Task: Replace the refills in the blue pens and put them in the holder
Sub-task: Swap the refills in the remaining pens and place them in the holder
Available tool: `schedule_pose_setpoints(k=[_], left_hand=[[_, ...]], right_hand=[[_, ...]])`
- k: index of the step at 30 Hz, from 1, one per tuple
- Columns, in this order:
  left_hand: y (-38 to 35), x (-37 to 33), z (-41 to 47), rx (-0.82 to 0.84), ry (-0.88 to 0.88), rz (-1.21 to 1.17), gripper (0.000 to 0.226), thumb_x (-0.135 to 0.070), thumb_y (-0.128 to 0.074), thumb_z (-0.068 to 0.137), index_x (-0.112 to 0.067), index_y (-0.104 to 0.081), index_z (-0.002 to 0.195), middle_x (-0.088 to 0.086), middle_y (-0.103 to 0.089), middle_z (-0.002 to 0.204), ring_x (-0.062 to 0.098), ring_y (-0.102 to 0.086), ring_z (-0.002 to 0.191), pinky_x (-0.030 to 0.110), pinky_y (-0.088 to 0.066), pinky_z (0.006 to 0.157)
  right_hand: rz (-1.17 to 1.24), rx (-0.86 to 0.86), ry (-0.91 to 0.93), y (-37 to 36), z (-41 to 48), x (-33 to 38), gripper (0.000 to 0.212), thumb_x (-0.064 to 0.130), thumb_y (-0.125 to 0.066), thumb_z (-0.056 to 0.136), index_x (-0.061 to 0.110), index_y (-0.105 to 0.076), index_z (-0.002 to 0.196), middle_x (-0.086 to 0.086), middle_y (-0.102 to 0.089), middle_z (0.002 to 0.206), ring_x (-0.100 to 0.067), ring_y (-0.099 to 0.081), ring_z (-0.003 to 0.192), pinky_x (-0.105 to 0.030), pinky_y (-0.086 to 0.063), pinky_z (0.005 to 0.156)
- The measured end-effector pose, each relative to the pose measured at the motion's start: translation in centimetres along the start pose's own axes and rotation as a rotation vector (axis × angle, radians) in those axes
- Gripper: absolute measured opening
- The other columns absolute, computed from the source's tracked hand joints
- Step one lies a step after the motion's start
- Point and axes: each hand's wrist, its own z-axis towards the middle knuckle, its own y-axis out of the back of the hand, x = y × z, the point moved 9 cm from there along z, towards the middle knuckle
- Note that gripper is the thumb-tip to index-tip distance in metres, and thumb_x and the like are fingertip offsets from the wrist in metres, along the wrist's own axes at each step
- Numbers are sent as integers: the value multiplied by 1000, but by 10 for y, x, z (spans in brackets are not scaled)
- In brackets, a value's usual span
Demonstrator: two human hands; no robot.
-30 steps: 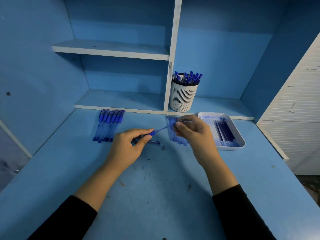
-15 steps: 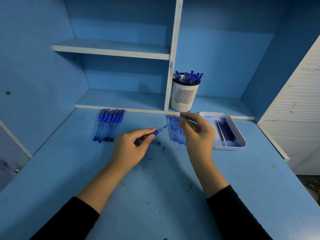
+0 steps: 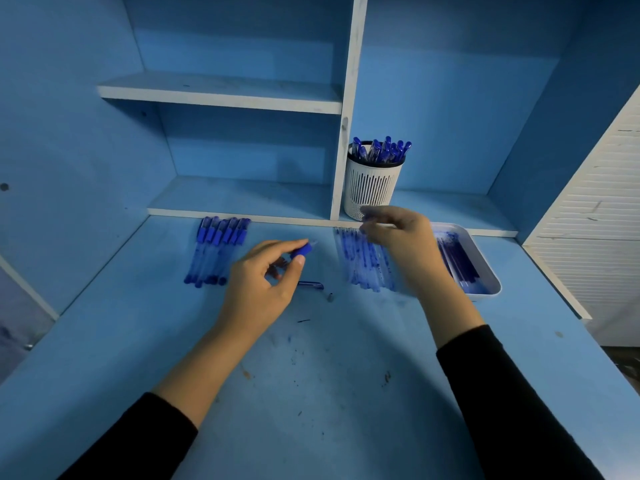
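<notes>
My left hand (image 3: pixel 263 282) grips a blue pen barrel (image 3: pixel 303 250) with its blue grip end pointing up and right. Raised over a row of clear refills (image 3: pixel 363 263), my right hand (image 3: pixel 401 247) is blurred, its fingertips pinched on a thin refill that barely shows. A white slotted holder (image 3: pixel 372 190) on the low shelf holds several blue pens (image 3: pixel 381 150). Several more capped blue pens (image 3: pixel 218 251) lie in a row left of my hands.
A white tray (image 3: pixel 485 295) with dark blue refills (image 3: pixel 457 258) sits right of my right hand. A loose pen cap (image 3: pixel 310 285) and a small metal tip (image 3: pixel 330 297) lie on the blue desk between my hands. Shelves and a divider stand behind.
My right hand has drawn the refill out of the pen and moved up and right, away from my left hand. The left hand has stayed put with the barrel.
</notes>
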Motion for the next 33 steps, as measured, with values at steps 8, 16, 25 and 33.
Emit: schedule_pose_setpoints(k=[8,16,25,33], left_hand=[[-6,10,25,-25,-72,46,21,-12,-66,90,-18,-72,109,-23,-64,98,5,-62,81,12,-49,75],[-13,23,33,9,-60,56,21,-10,-68,90,-18,-73,109,-18,-66,96,7,-63,84,16,-51,75],[-17,20,32,50,-105,72,21,-17,-65,90,-18,-73,110,-14,-68,99,7,-64,84,19,-52,75],[-24,3,22,113,-179,105,21,-16,-65,90,-15,-73,110,-8,-69,101,7,-65,88,23,-53,79]], right_hand=[[-449,225,17,-50,35,-16,24,4,-66,84,12,-74,104,0,-71,91,-6,-62,70,-3,-44,56],[-654,237,87,-67,47,-20,22,5,-64,85,8,-73,105,-4,-71,106,-9,-60,81,-11,-41,71],[-780,258,135,-69,43,-19,26,7,-57,90,9,-70,113,-7,-68,108,-22,-62,97,-19,-43,76],[-905,64,188,21,18,1,21,10,-61,88,11,-72,107,-5,-71,103,-17,-60,87,-14,-36,74]])
